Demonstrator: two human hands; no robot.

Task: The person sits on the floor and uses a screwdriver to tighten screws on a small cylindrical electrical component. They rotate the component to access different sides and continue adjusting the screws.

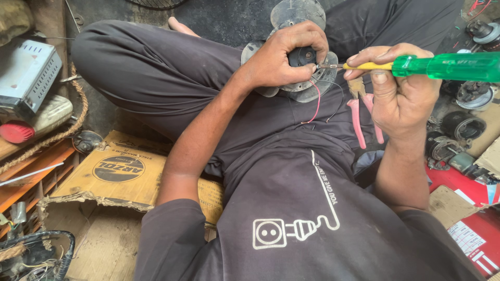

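My left hand (284,57) grips a round grey fan motor (297,15) held over my lap, fingers wrapped around its black centre hub. Red and black wires (317,104) hang loose from the motor. My right hand (398,91) holds a screwdriver (448,66) with a green translucent handle and yellow shaft, its tip touching the motor hub. Pliers with pink handles (359,117) hang from the same right hand, under the palm.
I sit cross-legged in dark trousers and shirt. Torn cardboard (117,171) lies at my left, with a grey metal box (28,73), rope and an orange crate beyond. Several small motors and parts (461,125) and red cartons crowd the right side.
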